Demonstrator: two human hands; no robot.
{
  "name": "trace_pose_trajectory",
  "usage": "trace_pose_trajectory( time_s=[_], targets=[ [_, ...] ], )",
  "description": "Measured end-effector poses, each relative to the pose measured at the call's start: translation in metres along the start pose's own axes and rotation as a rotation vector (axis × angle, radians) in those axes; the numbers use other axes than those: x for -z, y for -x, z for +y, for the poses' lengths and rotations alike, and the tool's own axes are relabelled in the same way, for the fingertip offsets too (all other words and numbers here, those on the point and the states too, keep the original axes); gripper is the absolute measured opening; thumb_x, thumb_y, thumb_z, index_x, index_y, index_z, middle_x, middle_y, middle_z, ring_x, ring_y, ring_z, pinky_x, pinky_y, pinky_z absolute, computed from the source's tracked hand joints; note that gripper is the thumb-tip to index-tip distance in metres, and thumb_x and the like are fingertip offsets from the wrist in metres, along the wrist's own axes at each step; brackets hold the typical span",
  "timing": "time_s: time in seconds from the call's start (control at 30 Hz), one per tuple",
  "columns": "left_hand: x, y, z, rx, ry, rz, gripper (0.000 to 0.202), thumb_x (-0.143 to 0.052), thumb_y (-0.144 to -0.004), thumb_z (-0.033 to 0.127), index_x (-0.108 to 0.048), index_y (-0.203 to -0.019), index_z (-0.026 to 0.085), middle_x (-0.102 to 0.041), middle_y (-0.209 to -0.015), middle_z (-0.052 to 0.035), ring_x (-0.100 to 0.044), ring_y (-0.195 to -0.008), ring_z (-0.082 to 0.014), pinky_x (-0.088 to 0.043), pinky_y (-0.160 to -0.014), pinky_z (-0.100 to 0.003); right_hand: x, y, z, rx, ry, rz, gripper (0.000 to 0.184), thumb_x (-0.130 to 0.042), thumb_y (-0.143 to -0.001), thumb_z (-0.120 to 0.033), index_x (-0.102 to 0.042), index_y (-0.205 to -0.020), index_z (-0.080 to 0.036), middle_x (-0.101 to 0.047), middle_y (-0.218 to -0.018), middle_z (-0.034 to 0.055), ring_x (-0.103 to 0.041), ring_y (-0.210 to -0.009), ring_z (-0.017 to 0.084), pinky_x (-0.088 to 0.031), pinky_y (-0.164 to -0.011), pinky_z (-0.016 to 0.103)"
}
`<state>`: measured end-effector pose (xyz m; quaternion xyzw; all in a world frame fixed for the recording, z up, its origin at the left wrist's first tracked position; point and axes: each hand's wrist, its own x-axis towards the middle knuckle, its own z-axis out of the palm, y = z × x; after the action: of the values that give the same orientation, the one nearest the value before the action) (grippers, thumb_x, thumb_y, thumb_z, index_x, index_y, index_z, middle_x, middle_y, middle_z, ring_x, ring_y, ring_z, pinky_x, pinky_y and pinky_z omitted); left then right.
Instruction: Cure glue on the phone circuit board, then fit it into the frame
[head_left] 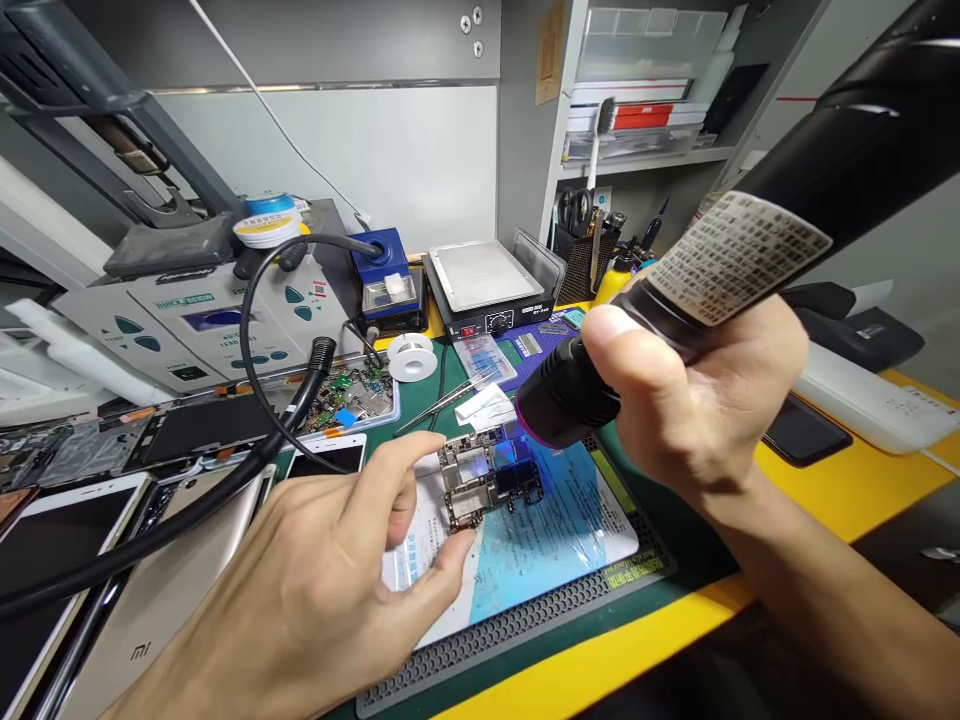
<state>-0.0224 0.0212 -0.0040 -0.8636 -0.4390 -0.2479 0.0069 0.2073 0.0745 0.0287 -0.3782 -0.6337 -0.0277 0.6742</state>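
A phone circuit board (pixel 487 475) lies flat on a printed paper sheet (pixel 540 540), its metal shields bare and a blue-tinted shine across its chips. It sits near the middle of a green rubber mat (pixel 660 500). The left hand (pixel 300 590) reaches in from the lower left, with the index finger and thumb against the board's near edge. The right hand (pixel 697 400), well apart from the left, is clamped around a thick black handle (pixel 570 390) just above the board. A thin metal strip (pixel 739 255) with rows of tiny holes lies along the handle.

Tweezers (pixel 450 400) and white paper scraps lie on the mat just beyond the board, beside a reel of solder wire (pixel 411 357). A tray of phone parts (pixel 352 395) sits to the left, and opened phones (pixel 60 560) crowd the bench edge. A black hose (pixel 285 420) crosses them. The mat rests on a yellow bench (pixel 825 480). Behind stand a grey control station (pixel 202 330), a square heating plate (pixel 480 275), and a pot of scissors (pixel 577 260) under a white shelf (pixel 645 165).
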Motion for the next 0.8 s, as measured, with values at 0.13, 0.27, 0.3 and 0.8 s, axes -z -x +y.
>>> trace_pose_trajectory(
  time_s=[0.13,0.27,0.3,0.8],
  targets=[
    [-0.0001,-0.0017,-0.0006,-0.006,-0.007,0.011,0.052,-0.066,-0.084,0.037,-0.048,-0.129,0.019,-0.049,-0.063,0.0094,-0.047,-0.044,-0.0084,-0.04,-0.046,-0.025,0.0003,-0.0002,0.001,0.01,0.016,-0.002,0.023,-0.064,-0.078,-0.028,-0.045,-0.066,-0.022,-0.043,-0.061,-0.0045,-0.038,-0.056,0.01,-0.033,-0.051,0.028],
    [0.0015,-0.0018,-0.0005,-0.008,-0.004,-0.006,0.05,-0.065,-0.085,0.037,-0.048,-0.128,0.019,-0.05,-0.065,0.0075,-0.05,-0.047,-0.0101,-0.041,-0.046,-0.026,0.0009,-0.0009,0.0019,0.031,0.056,0.009,0.025,-0.066,-0.076,-0.028,-0.043,-0.064,-0.024,-0.042,-0.059,-0.004,-0.037,-0.053,0.011,-0.033,-0.048,0.03],
    [0.0021,-0.0018,-0.0003,-0.001,-0.002,-0.013,0.05,-0.065,-0.085,0.037,-0.048,-0.128,0.02,-0.051,-0.065,0.0072,-0.051,-0.048,-0.0105,-0.041,-0.046,-0.026,0.001,-0.0012,0.0022,0.042,0.065,0.012,0.026,-0.066,-0.076,-0.028,-0.043,-0.064,-0.024,-0.042,-0.058,-0.0039,-0.037,-0.052,0.011,-0.033,-0.047,0.03],
    [0.0048,-0.002,0.0026,0.013,0.013,-0.03,0.047,-0.065,-0.085,0.034,-0.047,-0.126,0.022,-0.05,-0.064,0.0092,-0.048,-0.047,-0.0102,-0.039,-0.049,-0.027,0.0016,-0.0018,0.0008,0.053,0.081,0.013,0.026,-0.067,-0.075,-0.026,-0.044,-0.063,-0.024,-0.043,-0.056,-0.0036,-0.038,-0.051,0.012,-0.031,-0.046,0.031]
  ],
)
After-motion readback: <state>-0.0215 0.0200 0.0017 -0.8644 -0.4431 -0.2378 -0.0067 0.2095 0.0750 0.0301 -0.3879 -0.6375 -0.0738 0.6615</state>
